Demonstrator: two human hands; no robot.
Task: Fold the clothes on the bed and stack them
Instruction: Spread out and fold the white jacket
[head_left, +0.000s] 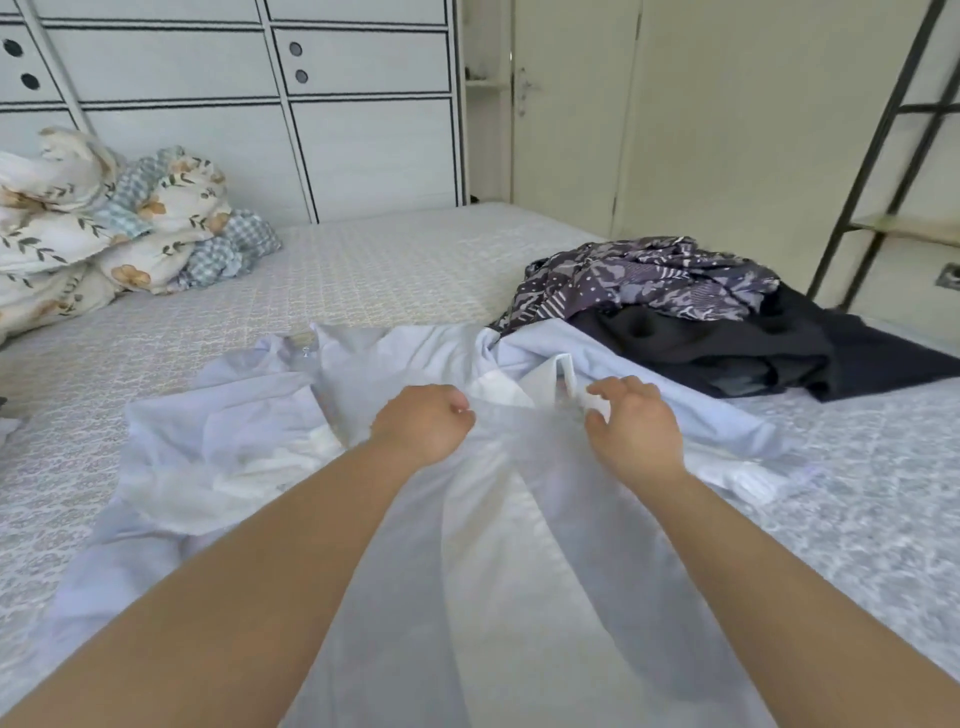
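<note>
A pale blue-white garment (249, 431) lies spread and rumpled across the near half of the bed (374, 270). My left hand (423, 423) is curled into a fist gripping a fold of it near the middle. My right hand (634, 428) hovers just to the right, fingers curled loosely over the garment's white collar area, holding nothing that I can see. A patterned purple garment (649, 280) lies crumpled on a black garment (753, 348) at the right side of the bed.
A heap of floral and checked bedding (104, 218) sits at the back left of the bed. Behind it stands a white wardrobe (311, 104). A black metal shelf frame (883, 156) stands at the right by a cream door.
</note>
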